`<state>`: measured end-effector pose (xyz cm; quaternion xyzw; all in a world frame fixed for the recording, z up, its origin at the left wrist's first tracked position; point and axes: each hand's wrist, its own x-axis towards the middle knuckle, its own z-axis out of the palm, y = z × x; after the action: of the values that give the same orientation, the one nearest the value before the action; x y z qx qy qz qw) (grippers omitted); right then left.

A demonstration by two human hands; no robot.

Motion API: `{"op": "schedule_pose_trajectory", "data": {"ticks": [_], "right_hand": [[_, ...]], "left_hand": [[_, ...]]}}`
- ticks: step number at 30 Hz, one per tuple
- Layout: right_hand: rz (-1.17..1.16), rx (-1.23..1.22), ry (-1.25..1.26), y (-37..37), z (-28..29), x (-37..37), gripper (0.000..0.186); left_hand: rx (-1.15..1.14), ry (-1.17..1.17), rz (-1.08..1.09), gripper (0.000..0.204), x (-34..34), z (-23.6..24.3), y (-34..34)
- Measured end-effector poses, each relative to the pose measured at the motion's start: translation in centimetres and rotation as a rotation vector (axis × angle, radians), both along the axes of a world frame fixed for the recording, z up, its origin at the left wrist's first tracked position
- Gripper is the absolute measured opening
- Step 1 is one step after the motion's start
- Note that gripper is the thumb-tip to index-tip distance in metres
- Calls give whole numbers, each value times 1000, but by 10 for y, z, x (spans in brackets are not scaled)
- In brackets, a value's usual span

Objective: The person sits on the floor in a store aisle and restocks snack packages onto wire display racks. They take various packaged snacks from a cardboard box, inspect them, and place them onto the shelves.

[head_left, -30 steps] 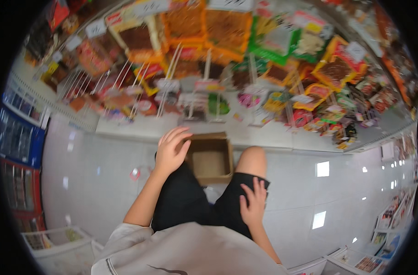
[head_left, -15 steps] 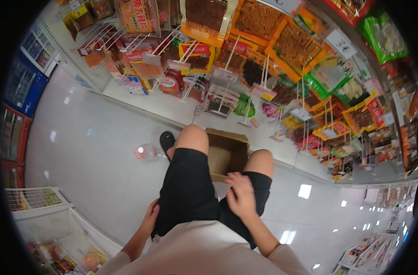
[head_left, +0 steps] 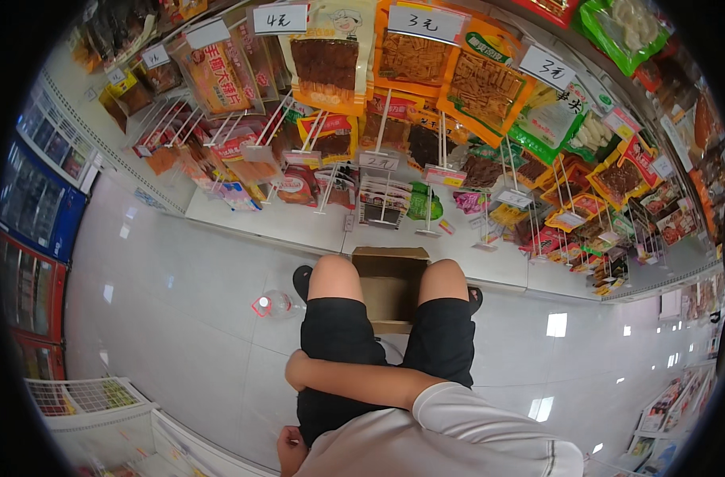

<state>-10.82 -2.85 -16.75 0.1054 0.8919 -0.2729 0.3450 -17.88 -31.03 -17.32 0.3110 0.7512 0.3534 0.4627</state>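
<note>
My right forearm lies across my lap toward the left. My right hand [head_left: 297, 370] bends down at the outer side of my left thigh, its fingers hidden. Low at the left, beside my hip, part of my left hand [head_left: 290, 437] shows with its fingers curled; what they hold, if anything, is hidden. Between my knees an open cardboard box [head_left: 390, 294] stands on the floor, and no contents show in its visible part. A clear plastic bottle [head_left: 275, 304] with a red handle lies by my left foot, apart from both hands.
Ahead, a shelf [head_left: 259, 230] runs below hooks hung with many snack packets [head_left: 481, 83]. Glass-door coolers [head_left: 36, 207] stand at the far left. At the lower left is a white bin with a wire rack [head_left: 80, 395]. More racks [head_left: 668, 413] stand at the lower right.
My right hand has swung from above my right thigh across to the left side of my lap. My left hand has moved down and back from my thigh. The view has shifted too.
</note>
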Motion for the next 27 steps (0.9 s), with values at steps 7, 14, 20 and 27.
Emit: {"op": "schedule_pose_trajectory", "data": {"ticks": [7, 14, 20, 27], "right_hand": [[3, -67, -58, 3, 8, 19, 37], [-45, -126, 41, 9, 18, 34, 38], [12, -182, 181, 12, -2, 40, 33], [-27, -229, 205, 4, 5, 46, 30]], "left_hand": [[-59, 140, -202, 30, 1, 11, -12], [-56, 136, -208, 33, 7, -2, 4], [-22, 137, -210, 36, -6, -15, 18], [-17, 128, -215, 39, -10, -30, 14]]}}
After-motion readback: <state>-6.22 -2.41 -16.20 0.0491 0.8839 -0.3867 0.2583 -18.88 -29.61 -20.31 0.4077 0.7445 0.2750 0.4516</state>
